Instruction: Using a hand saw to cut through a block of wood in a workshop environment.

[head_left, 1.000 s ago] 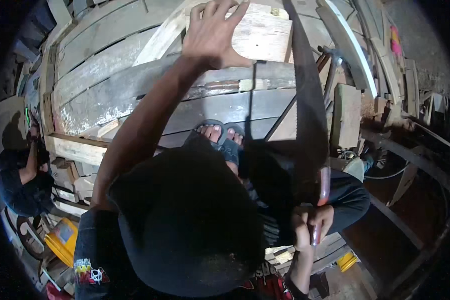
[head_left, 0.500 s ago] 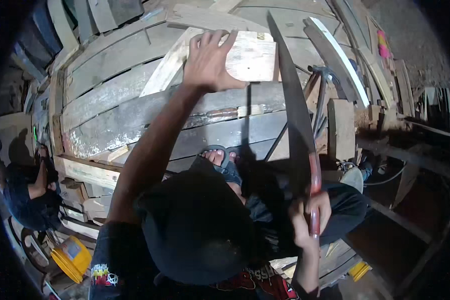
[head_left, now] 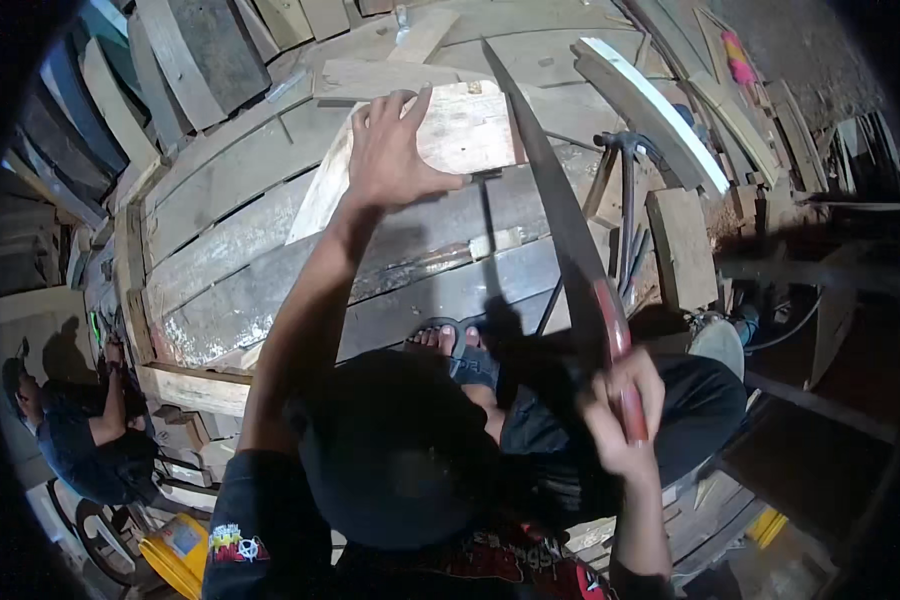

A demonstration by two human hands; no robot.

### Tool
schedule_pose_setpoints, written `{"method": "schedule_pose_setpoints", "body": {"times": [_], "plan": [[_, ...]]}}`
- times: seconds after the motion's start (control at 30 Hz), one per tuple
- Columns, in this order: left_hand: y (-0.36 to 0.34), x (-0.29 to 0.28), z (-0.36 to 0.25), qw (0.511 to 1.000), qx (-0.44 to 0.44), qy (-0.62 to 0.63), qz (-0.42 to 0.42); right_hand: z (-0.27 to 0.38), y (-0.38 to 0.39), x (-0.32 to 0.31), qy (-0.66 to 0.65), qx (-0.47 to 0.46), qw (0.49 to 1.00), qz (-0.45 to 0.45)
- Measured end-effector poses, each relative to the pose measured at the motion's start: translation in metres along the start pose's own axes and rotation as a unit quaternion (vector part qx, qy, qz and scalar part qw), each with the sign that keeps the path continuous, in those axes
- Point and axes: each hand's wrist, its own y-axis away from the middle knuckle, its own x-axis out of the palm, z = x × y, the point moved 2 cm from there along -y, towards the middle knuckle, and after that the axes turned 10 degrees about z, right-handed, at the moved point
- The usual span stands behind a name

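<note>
My left hand [head_left: 388, 160] grips the left part of a pale wooden board [head_left: 475, 130], fingers spread over its top and thumb along its near edge. The board lies over another pale length of wood [head_left: 320, 195] that slants down to the left. In my right hand [head_left: 625, 405] is a handsaw [head_left: 562, 215], my fingers wrapped round its reddish handle [head_left: 612, 320]. The long dark blade points away from me and runs alongside the board's right end. How deep its teeth sit in the wood, if at all, cannot be seen.
Right of the saw are a hammer [head_left: 627, 150], an upright wood block [head_left: 682, 250] and a white-edged plank [head_left: 660, 115]. Grey planks [head_left: 230, 250] make the surface underneath, where my sandalled feet [head_left: 450, 340] rest. Another person [head_left: 85, 430] sits at far left near a yellow bucket [head_left: 180, 555].
The whole view has shifted slightly. My right hand and the saw handle have moved a little forward, closer to the board. My left hand keeps its place on the board.
</note>
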Motion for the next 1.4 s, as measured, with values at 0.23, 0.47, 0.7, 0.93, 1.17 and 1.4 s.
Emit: {"method": "schedule_pose_setpoints", "body": {"times": [0.23, 0.47, 0.7, 0.93, 1.17, 1.4], "plan": [[0.028, 0.027, -0.025, 0.997, 0.047, -0.010, -0.061, -0.044, -0.121, 0.001, 0.038, -0.054, 0.993, -0.093], [0.009, 0.003, 0.019, 0.999, 0.017, -0.013, -0.027, 0.000, -0.068, 0.015, 0.040, 0.006, 0.999, 0.027], [0.024, 0.018, -0.023, 0.994, 0.080, 0.016, -0.071, 0.014, -0.056, -0.020, 0.004, -0.025, 0.998, 0.060], [0.016, 0.009, 0.006, 0.994, 0.070, 0.011, -0.082, -0.020, -0.098, 0.031, 0.118, -0.138, 0.977, -0.110], [0.015, 0.019, -0.024, 0.994, 0.083, 0.033, -0.070, 0.036, 0.018, -0.005, 0.132, -0.032, 0.990, -0.039], [0.035, 0.023, -0.023, 0.994, 0.063, -0.006, -0.089, 0.011, -0.188, 0.012, 0.024, 0.013, 0.999, 0.043]]}}
